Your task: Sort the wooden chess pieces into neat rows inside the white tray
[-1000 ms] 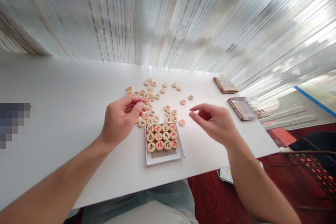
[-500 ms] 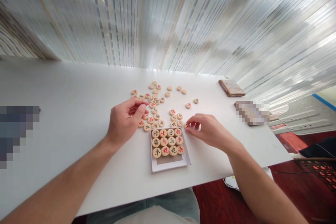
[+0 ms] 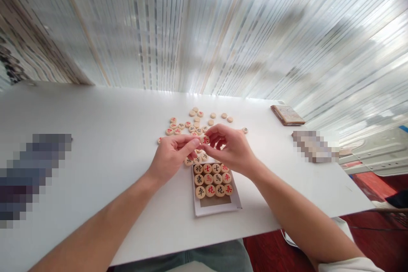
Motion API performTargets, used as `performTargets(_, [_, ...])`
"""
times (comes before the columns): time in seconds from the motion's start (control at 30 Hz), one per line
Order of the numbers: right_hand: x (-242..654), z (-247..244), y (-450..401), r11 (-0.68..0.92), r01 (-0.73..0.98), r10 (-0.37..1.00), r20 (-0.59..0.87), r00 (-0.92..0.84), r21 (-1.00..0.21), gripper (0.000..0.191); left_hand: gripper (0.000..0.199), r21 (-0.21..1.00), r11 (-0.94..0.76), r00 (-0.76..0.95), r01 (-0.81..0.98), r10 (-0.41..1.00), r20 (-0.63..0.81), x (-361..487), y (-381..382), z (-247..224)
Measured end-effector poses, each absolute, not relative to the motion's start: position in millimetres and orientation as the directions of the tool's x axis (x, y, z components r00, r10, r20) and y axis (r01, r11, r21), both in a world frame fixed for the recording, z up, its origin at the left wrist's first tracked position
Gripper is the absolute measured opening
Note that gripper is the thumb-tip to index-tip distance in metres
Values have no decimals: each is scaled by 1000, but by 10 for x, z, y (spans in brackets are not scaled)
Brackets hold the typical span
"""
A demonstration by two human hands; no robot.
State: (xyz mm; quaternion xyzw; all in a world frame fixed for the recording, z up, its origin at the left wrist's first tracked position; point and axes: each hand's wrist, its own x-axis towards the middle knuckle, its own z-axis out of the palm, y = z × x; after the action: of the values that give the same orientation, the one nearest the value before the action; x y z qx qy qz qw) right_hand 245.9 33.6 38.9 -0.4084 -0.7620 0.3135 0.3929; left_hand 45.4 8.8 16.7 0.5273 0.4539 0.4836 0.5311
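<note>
My right hand [image 3: 228,146] pinches a round wooden piece with a red character [image 3: 205,139], just above the far edge of the box. Close on its left, the fingertips of my left hand [image 3: 175,153] are pressed together; what they hold, if anything, is too small to tell. Below both hands a shallow white box [image 3: 216,211] holds three rows of round pieces with red and black characters, and its near strip shows a bare bottom. Beyond the hands, several loose pieces [image 3: 188,124] lie on the white table, partly hidden by my fingers.
At the table's [image 3: 105,144] back right lies a brown box [image 3: 287,115], with a blurred-out object [image 3: 314,146] nearer. Another blurred object [image 3: 35,174] is at the left. A striped curtain [image 3: 191,29] hangs behind the table.
My right hand has moved left with the red-character piece, from beside the box to above its far edge. My left hand now meets it there. The view has shifted slightly.
</note>
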Motion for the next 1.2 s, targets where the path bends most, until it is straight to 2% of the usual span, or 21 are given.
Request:
performTargets(0.17, [2497,205,209,413,250,885,322,-336,-876,24,18,995,23,187,-94,982,-5,497,48,201])
performTargets(0.3, [2506,210,153,212,61,928,182,-325,-975,27,16,997,14,171,-80,985,0,539,3,233])
performTargets(0.47, [2462,287,156,36,-103,946,68,-316,-994,30,14,998,-59,127,-38,990,64,588,-44,256])
performTargets(0.77, [2476,329,124,32,-66,957,49,-284,-997,29,13,985,-147,28,90,989,145,600,-57,223])
performTargets(1.07, [2493,328,140,-115,-106,942,-74,-326,-988,36,15,951,-263,-6,161,963,268,616,-139,165])
performTargets(1.2, [2502,341,145,-151,-116,937,-105,-332,-982,36,20,961,-247,32,126,969,245,618,-142,162])
